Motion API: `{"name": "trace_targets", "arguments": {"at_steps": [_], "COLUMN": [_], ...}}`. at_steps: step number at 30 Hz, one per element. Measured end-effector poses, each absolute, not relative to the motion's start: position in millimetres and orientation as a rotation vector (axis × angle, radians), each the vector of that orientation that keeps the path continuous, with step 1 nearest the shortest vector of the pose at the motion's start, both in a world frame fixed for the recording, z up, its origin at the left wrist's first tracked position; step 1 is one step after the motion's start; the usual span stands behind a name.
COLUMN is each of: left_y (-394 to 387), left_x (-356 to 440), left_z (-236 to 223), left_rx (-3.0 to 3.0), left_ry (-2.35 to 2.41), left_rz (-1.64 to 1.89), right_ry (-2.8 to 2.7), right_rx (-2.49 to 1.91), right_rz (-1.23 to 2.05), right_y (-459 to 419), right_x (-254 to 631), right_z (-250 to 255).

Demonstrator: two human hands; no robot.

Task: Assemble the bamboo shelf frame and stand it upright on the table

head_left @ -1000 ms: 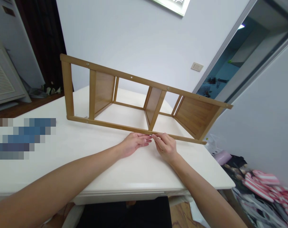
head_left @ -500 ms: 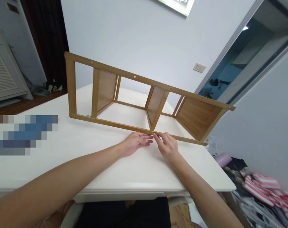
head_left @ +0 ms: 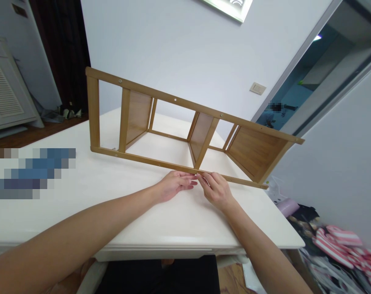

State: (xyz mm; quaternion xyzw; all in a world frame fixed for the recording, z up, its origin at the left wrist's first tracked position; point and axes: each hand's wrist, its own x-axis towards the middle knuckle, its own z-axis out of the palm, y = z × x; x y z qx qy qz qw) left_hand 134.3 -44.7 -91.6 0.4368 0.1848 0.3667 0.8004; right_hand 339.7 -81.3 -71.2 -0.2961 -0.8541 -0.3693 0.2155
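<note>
A wooden shelf frame [head_left: 146, 160] lies on its side on the white table [head_left: 124, 220], with three panels set between its long rails. My left hand [head_left: 174, 185] is at the lower front rail, its fingers stretched out and slightly apart. Beside it, my right hand [head_left: 217, 190] has its thumb and fingertips pinched against the same rail, below the middle panel [head_left: 201, 132]. Both sets of fingertips nearly meet there. Whatever lies between the right fingertips is too small or hidden to make out. Screw heads or holes show along the rails.
A pale wall with a light switch [head_left: 258, 88] rises behind the table. Striped cloth [head_left: 335, 245] and other items are piled at the lower right. At the left stands a white louvred cabinet [head_left: 4, 90]. A blurred patch covers the table's left side.
The right fingers have shifted slightly at the rail. My left hand and the shelf frame hold their places; the view has moved a little.
</note>
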Motion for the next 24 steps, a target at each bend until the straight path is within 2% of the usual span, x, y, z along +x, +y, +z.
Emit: {"name": "trace_targets", "arguments": {"at_steps": [24], "left_y": [-43.9], "left_x": [134.8], "left_z": [-93.0], "left_rx": [0.957], "left_ry": [0.354], "left_rz": [0.777], "right_ry": [-2.203], "right_rx": [-0.88], "right_rz": [-1.134], "right_y": [-84.3], "right_x": [335.4], "right_z": [-61.1]}}
